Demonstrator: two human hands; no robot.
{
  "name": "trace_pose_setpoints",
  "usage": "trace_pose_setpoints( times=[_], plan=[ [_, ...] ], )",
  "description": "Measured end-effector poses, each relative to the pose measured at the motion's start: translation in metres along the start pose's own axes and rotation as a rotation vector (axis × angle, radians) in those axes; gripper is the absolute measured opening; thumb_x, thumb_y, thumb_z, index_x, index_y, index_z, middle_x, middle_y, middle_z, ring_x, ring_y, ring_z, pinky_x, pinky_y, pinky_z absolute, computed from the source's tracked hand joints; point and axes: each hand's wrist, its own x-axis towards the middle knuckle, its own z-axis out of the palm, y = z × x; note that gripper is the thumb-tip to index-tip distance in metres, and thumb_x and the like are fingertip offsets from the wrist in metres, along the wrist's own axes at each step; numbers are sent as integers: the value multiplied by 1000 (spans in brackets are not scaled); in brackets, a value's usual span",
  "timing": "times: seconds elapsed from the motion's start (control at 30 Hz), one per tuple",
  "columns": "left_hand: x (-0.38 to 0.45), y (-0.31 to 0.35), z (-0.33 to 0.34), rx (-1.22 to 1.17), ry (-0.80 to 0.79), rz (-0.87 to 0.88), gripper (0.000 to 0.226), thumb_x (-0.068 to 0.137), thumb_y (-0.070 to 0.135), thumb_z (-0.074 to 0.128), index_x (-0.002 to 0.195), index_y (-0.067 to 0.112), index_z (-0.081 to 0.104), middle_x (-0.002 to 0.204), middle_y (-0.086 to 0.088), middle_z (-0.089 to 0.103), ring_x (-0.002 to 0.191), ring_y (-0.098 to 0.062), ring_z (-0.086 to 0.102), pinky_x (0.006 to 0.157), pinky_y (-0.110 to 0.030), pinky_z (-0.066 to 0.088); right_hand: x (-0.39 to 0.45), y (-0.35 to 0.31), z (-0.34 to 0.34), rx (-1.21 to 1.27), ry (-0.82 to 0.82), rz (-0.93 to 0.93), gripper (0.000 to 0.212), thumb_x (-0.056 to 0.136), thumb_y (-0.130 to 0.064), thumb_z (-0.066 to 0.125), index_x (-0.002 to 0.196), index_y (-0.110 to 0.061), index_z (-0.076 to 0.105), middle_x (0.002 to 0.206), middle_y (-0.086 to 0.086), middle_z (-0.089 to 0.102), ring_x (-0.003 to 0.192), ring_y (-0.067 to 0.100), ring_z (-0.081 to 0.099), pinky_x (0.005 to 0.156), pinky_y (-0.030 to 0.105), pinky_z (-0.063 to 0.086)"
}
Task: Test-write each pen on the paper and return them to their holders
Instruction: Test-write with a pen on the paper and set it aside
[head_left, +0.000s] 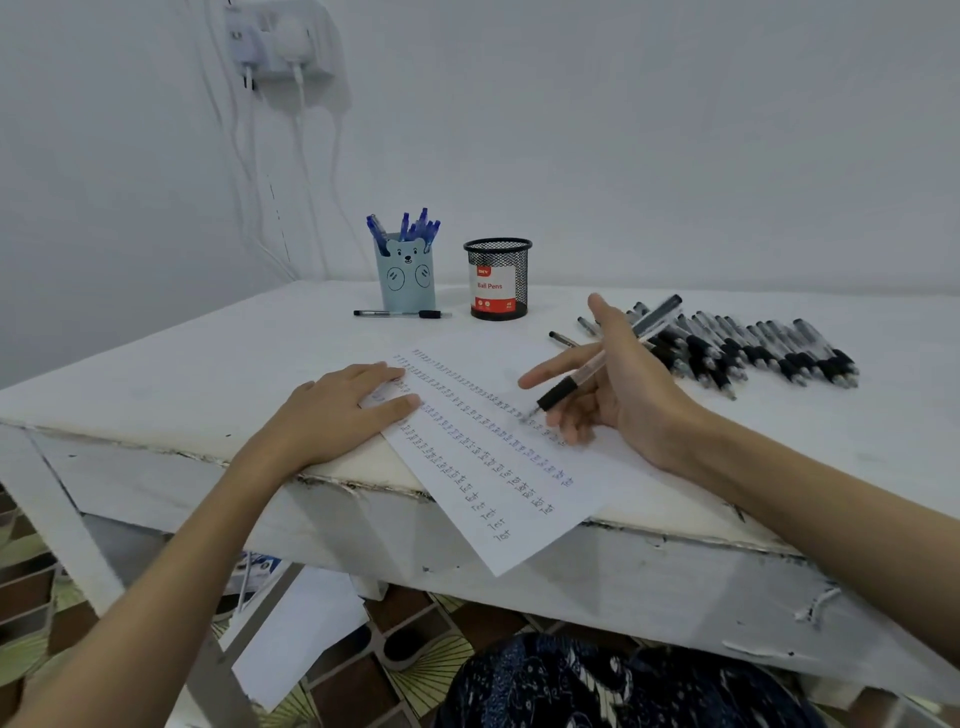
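Head view: the right hand (618, 384) holds a black pen (597, 364) in a writing grip, thumb and fingers pinched round the clear barrel just above the dark rubber sleeve. The pen's long axis runs from its tip, low and left on the paper (498, 467), up and to the right toward the back of the surface (208, 353). The tip touches, or sits just above, the end of a row of small "Test" marks; blur keeps me from telling which. The left hand (332, 410) lies flat, fingers straight, pressing the paper's left edge down.

The paper lies askew, its near corner hanging over the surface's front edge, so the pinning hand matters. A row of black pens (753, 353) lies just beyond the right hand, on its right. The black mesh holder (497, 278) stands well apart, ahead and to the left of the pen, nearer the right hand than the left. A bear-faced holder (408, 275) with blue pens (410, 228) stands just beside it, with a single pen (400, 313) lying at its foot. Bare surface lies between paper and holders, open room for a reach.
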Motion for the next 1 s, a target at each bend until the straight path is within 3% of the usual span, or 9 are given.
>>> trace_pose_setpoints(
  times=[0.07,0.17,0.3,0.43,0.53,0.63,0.77,0.9,1.0],
  plan=[
    [2,-1,0,-4,4,0,88,62,84,23,139,42,34,152,13,27,137,-13,29,113,-39,21,-1,2,3,-20,46,-33,61,97,-48,40,73,-2,71,61,17,64,43,23,55,47,25,41],
    [3,-3,1,-3,10,-1,90,60,85,22,138,43,35,152,14,27,137,-12,29,112,-39,22,-3,6,6,-164,150,-125,41,90,-29,61,56,-6,60,44,4,50,34,14,39,38,18,28],
    [2,-3,2,-6,13,4,92,57,85,20,138,43,35,152,14,28,137,-13,29,111,-38,22,-6,4,9,-215,149,-165,53,96,-33,51,52,-2,56,39,8,47,26,16,36,34,13,23],
    [2,-2,1,7,13,3,85,65,81,24,139,42,35,152,13,27,138,-14,29,110,-38,21,-7,6,12,-327,167,-196,44,86,-7,61,46,-3,43,39,8,48,26,15,37,32,14,25],
    [2,-2,1,6,3,-3,85,65,81,24,139,42,34,152,12,27,138,-14,28,111,-39,21,-7,8,13,-406,211,-208,48,76,5,52,37,-14,31,38,8,44,25,14,35,33,12,22],
    [1,-2,1,-1,1,-2,93,58,86,20,139,42,35,152,12,28,137,-14,29,111,-39,22,-7,9,12,-431,222,-221,50,74,6,49,35,-16,28,38,9,42,24,14,34,33,11,21],
    [0,1,1,-3,7,-3,81,68,76,26,139,40,35,152,11,28,138,-13,29,111,-37,22,-7,11,11,-489,194,-232,48,75,5,49,40,-17,24,32,-1,31,30,17,43,34,12,20],
    [-3,2,0,-22,-8,-10,84,66,79,25,140,40,34,153,11,27,138,-14,29,113,-38,22,-9,9,13,-509,195,-251,45,77,7,49,46,-13,25,48,8,28,28,8,45,32,11,19],
    [-3,2,0,-31,-10,-14,79,70,75,28,140,40,34,153,13,25,139,-13,27,115,-40,19,-9,8,13,-503,187,-246,44,76,6,49,43,-14,27,47,10,35,27,13,41,34,12,20]
  ],
)
